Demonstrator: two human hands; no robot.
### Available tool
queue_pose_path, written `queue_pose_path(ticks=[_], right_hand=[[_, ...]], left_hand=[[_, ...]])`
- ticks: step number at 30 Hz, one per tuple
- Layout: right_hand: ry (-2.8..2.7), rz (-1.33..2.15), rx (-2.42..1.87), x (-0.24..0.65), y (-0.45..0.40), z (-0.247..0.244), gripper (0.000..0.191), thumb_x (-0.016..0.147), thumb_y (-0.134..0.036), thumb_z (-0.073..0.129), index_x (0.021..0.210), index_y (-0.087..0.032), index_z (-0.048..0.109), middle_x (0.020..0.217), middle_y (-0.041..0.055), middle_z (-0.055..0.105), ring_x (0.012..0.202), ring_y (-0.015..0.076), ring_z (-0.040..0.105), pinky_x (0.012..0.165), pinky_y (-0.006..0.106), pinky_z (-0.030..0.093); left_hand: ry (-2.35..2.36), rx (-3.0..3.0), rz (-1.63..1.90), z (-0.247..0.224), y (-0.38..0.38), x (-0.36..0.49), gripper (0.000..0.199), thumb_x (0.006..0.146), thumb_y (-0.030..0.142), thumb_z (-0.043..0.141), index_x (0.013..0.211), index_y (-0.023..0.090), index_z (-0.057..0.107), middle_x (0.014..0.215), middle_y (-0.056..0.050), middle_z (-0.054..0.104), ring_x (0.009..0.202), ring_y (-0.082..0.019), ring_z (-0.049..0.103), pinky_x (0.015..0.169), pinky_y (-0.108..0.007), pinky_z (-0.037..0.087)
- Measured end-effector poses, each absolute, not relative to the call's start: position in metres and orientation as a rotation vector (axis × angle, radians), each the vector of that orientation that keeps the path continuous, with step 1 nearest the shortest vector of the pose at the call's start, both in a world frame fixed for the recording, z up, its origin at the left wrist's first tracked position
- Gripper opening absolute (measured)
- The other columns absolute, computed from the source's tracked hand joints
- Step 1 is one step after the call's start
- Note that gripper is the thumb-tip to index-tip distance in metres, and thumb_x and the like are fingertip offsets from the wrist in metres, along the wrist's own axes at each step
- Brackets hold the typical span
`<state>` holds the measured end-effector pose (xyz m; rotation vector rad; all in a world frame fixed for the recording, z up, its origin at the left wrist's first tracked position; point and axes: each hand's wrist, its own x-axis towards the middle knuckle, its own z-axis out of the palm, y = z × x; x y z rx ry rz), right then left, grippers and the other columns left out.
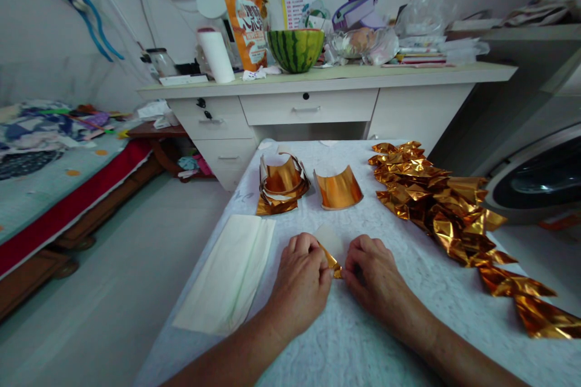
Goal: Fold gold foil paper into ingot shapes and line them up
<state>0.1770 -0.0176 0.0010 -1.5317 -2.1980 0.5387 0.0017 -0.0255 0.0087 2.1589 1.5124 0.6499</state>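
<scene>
Near the middle of the cloth-covered table, my left hand [305, 283] and my right hand [373, 275] face each other with fingers bent. A small piece of gold foil paper [336, 268], pale on its other side, is pinched between them, partly hidden by the fingers. Beyond the hands lies a single curved gold sheet [339, 188]. To its left sits a curled stack of gold sheets [282, 184]. White folded paper [229, 272] lies flat left of my left hand. On the right is a heap of folded gold foil pieces [447, 208].
The table [290, 363] is covered with a pale cloth. Behind it stands a white desk [313, 106] bearing a cut watermelon [296, 51], an orange bag [249, 27] and a paper roll [216, 55]. A bed [77, 175] is at left, a washing machine [540, 163] at right.
</scene>
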Motion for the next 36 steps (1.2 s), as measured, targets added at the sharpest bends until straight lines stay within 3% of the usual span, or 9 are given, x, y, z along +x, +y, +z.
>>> queue_pose_path(ticks=[16,22,25,30,36], right_hand=[[-2.209,0.450,-1.562,0.174,-0.025,0.007,0.017,0.079,-0.007,0.055,0.086,-0.022,0.058,0.106,0.0073,0.055,0.096,0.0249,0.048,0.079,0.039,0.040],[-2.267,0.414,-1.569,0.172,-0.025,0.007,0.004,0.088,-0.020,0.053,0.087,-0.021,0.057,0.108,0.0096,0.054,0.097,0.0266,0.048,0.082,0.044,0.042],[-2.276,0.377,-1.598,0.169,-0.025,0.009,0.007,0.088,-0.027,0.055,0.086,-0.021,0.058,0.108,0.0102,0.054,0.098,0.0280,0.048,0.083,0.046,0.042],[-2.270,0.368,-1.608,0.167,-0.025,0.009,0.005,0.086,-0.024,0.055,0.089,-0.021,0.058,0.110,0.0100,0.054,0.099,0.0280,0.049,0.085,0.047,0.042],[-2.258,0.352,-1.553,0.170,-0.023,0.004,0.023,0.081,-0.015,0.057,0.102,-0.024,0.057,0.121,0.0106,0.053,0.112,0.0290,0.047,0.096,0.051,0.038]], left_hand=[[1.516,2.109,0.598,0.007,-0.022,0.000,0.013,0.080,0.010,0.057,0.083,0.022,0.052,0.101,-0.002,0.049,0.101,-0.022,0.045,0.086,-0.039,0.037],[1.531,2.124,0.569,0.008,-0.022,0.001,0.012,0.079,0.010,0.058,0.081,0.022,0.053,0.101,-0.003,0.050,0.102,-0.023,0.045,0.086,-0.040,0.037],[1.535,2.118,0.563,0.008,-0.021,0.001,0.013,0.078,0.010,0.059,0.081,0.022,0.054,0.101,-0.002,0.050,0.102,-0.023,0.045,0.086,-0.040,0.037],[1.487,2.109,0.555,0.011,-0.019,-0.002,0.011,0.080,0.012,0.059,0.083,0.023,0.056,0.103,-0.002,0.051,0.104,-0.023,0.045,0.086,-0.039,0.038],[1.466,2.069,0.520,0.015,-0.015,-0.007,0.014,0.078,0.010,0.059,0.082,0.023,0.056,0.104,-0.002,0.052,0.103,-0.023,0.046,0.087,-0.038,0.038]])
